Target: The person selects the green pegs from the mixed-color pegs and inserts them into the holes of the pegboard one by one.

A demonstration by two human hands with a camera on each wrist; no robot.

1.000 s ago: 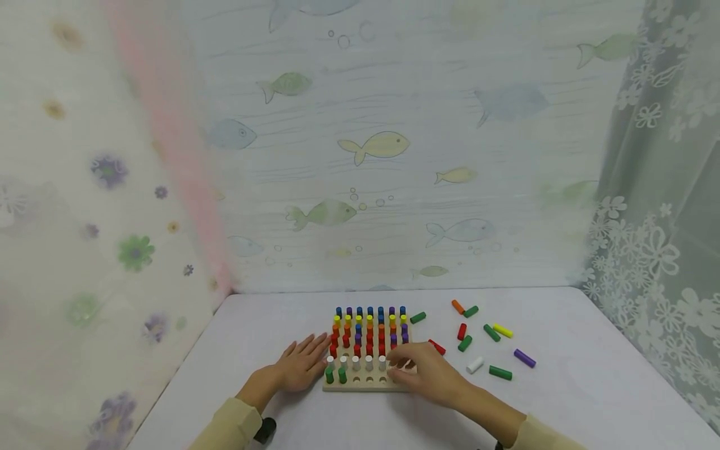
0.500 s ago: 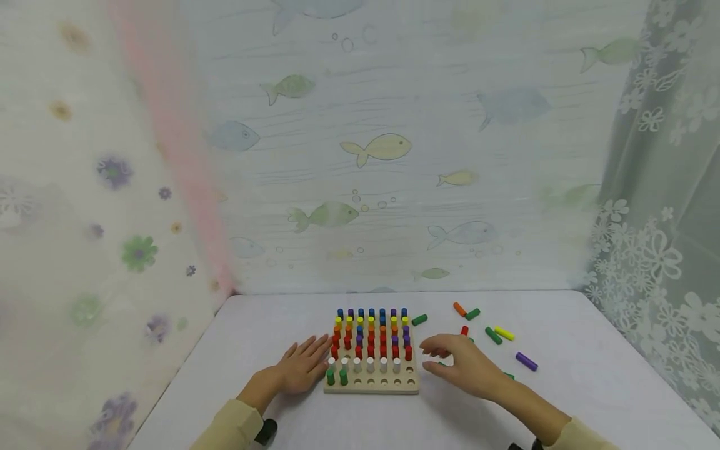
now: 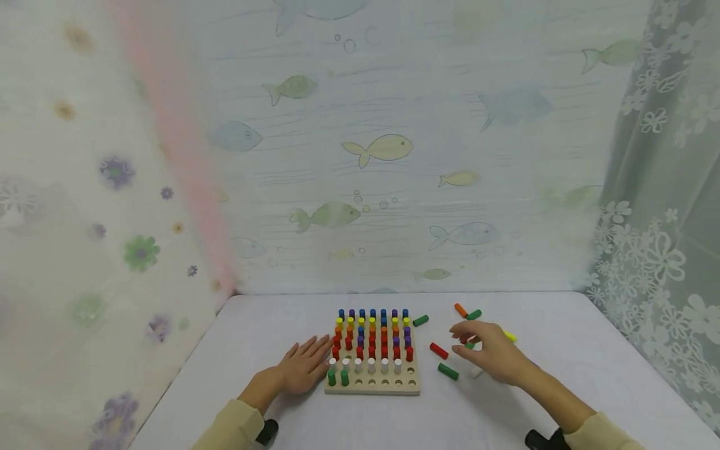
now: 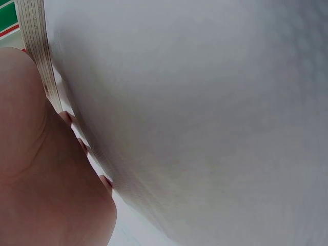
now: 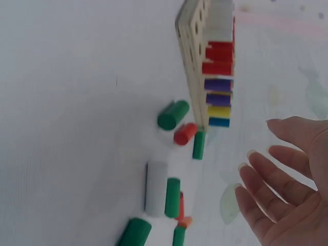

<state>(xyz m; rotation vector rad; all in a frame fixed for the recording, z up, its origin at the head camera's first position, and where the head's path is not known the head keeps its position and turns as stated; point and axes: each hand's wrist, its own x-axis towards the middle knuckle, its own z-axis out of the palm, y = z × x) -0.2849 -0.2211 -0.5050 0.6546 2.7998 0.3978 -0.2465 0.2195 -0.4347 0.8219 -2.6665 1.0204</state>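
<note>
A wooden pegboard (image 3: 371, 391) stands on the table in the head view, with rows of coloured pegs upright in it. Its front row holds two green pegs at the left, then bare holes. White pegs (image 3: 385, 366) fill most of the row behind. My left hand (image 3: 304, 367) rests flat on the table against the board's left side, fingers straight. Right of the board, my right hand (image 3: 492, 353) hovers above loose pegs, holding nothing, its fingers loosely bent and apart from the thumb. Beneath it lies a white peg (image 5: 155, 187), partly hidden in the head view.
Between board and right hand lie a red peg (image 3: 439, 350) and a green peg (image 3: 448, 371). Farther back are another green peg (image 3: 420, 320), an orange peg (image 3: 460, 310) and a yellow peg (image 3: 509, 336). A patterned curtain (image 3: 382, 187) hangs behind the table.
My right hand has left the board's front right and moved right, over the loose pegs. A white peg shows upright where that hand covered the board. The left hand stays put.
</note>
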